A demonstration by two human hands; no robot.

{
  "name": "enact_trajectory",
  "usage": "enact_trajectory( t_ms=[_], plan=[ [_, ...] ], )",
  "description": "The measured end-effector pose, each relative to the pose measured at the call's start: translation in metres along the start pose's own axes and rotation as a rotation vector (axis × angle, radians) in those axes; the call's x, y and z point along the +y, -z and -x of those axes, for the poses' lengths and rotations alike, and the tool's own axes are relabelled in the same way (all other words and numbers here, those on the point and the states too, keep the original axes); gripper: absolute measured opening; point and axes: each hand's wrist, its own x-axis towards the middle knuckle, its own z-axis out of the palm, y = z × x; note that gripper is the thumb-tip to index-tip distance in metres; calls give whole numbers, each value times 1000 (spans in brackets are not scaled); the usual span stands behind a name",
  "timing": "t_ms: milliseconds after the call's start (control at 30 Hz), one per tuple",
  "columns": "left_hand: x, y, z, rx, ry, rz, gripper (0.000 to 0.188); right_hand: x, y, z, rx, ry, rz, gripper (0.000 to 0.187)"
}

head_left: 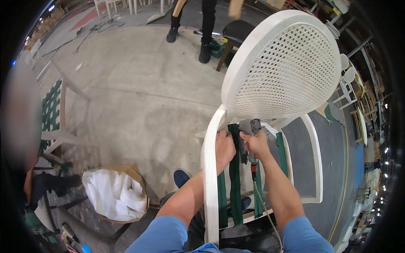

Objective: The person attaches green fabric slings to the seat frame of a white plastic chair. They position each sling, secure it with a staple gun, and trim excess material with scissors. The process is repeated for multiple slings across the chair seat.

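Note:
A white chair frame [209, 177] stands in front of me, its rounded backrest of woven cane [291, 69] rising at the far side. Dark green webbing straps [235, 189] run across the open seat from the near rail toward the back one. My right hand [258, 145] is wrapped round the handle of a grey staple gun [249, 125], with an air hose [265, 206] trailing from it toward me. The gun's nose is near the far end of a strap. Just left of it, my left hand [225, 148] is closed at that strap's edge; its fingertips are partly hidden.
A bag of white material [114, 195] stands on the floor at lower left. Beyond it is a chair with green woven webbing [51, 109], beside a blurred person. Another person's legs [207, 25] and a dark-seated stool [238, 31] are at the far side.

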Motion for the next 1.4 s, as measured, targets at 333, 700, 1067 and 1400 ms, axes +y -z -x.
enact_trajectory(
  t_ms=[333,700,1067,1400],
  plan=[
    [5,2,-6,-189,71,-236,68,-28,104,178,11,3,-178,20],
    [8,5,7,-168,-280,-296,65,69,353,538,922,-302,-187,30],
    [59,83,94,-466,488,735,41,291,417,632,1101,-521,-681,23],
    [71,179,191,-327,722,1060,63,360,437,586,846,-536,-777,23]
  ],
)
